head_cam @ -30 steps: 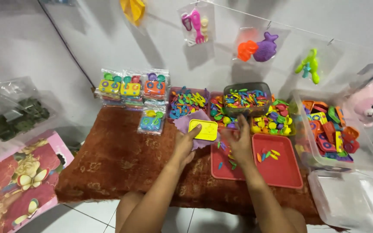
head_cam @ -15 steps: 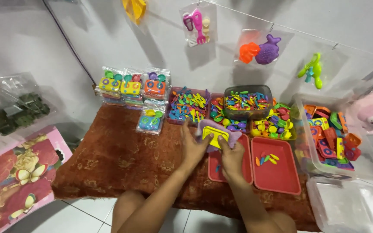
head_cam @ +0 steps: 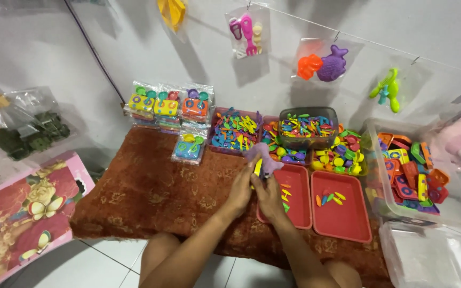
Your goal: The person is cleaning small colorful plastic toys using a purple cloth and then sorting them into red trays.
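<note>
Landmark: the left red tray (head_cam: 294,205). Going left to right.

Far left of it: pink flowered box (head_cam: 22,213), and bagged dark green toys (head_cam: 25,133) against the wall. Nearer, up-left of the tray: bagged toy sets (head_cam: 167,108) at the back of the brown rug (head_cam: 150,197).

Left hand (head_cam: 243,188) sits just off the tray's left edge, fingers closed on the yellow plate (head_cam: 257,167) with the purple cloth (head_cam: 263,153) wrapped over its top. Right hand (head_cam: 269,194) is over the tray's near-left corner, touching the left hand, also pinching the plate/cloth bundle from below. Exact finger contact is partly hidden. The plate is held edge-on, above the tray's back-left corner.

Behind the tray: bins of small coloured pieces (head_cam: 236,130). Right of it: second red tray (head_cam: 342,213) with a few loose bits, then a clear tub (head_cam: 417,176) of bigger parts.

Doing this well, my read: keep the left hand as the clamp, let the right work the cloth along the plate face, and stay over the tray so anything shaken loose lands there.

Versus half a second ago: the plate was face-up and flat with the cloth spread under it; now it is turned on edge, the cloth is bunched over it, and the hands are closer together.
</note>
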